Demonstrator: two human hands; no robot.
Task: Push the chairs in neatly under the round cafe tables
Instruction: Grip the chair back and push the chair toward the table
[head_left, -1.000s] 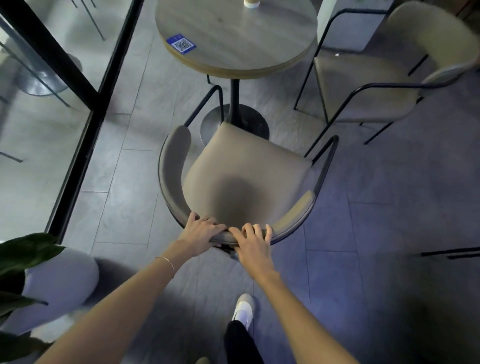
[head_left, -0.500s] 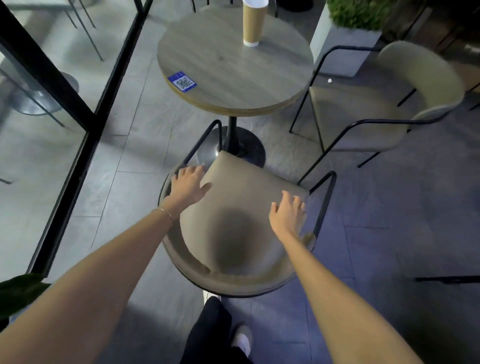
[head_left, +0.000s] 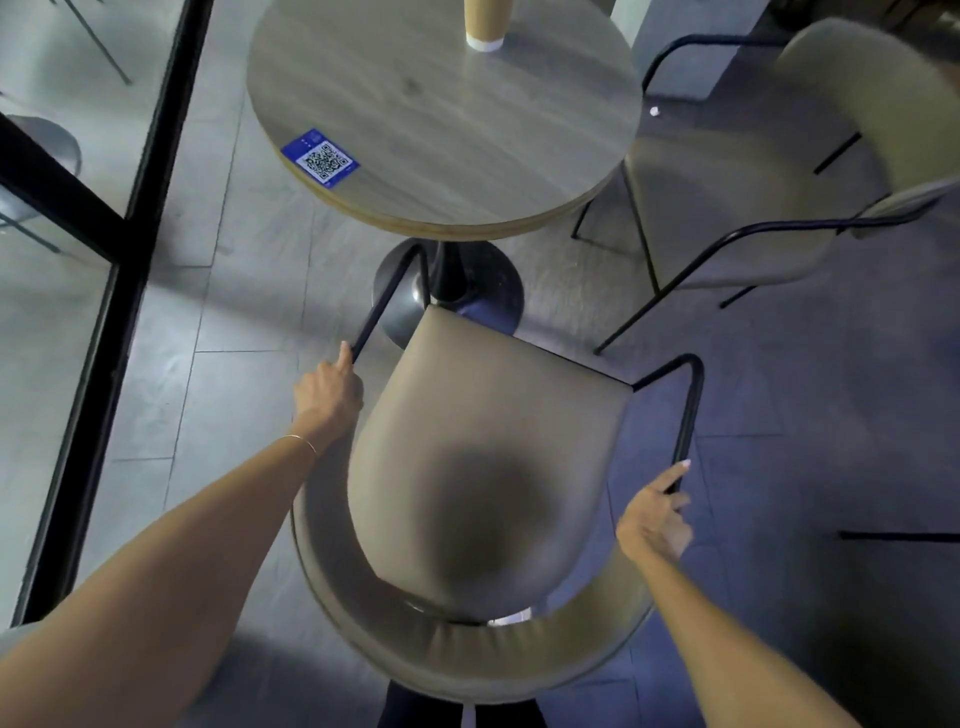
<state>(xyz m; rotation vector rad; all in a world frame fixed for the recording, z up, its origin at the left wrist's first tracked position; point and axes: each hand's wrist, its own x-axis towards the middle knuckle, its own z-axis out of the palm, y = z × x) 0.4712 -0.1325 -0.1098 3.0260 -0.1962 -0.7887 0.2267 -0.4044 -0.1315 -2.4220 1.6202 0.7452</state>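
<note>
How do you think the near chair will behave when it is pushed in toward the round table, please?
The near chair probably moves as one stiff piece, given its thin black metal frame. It looks light, so it may slide easily on the smooth floor tiles. Held by left hand and right hand at the armrests, it could swivel if pushed unevenly.

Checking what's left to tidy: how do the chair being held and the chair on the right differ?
The near chair has both hands on its black arm rails, left hand and right hand; the right chair is untouched. The near one faces the round table from the front, the other from the side. Both are beige with black frames.
</note>
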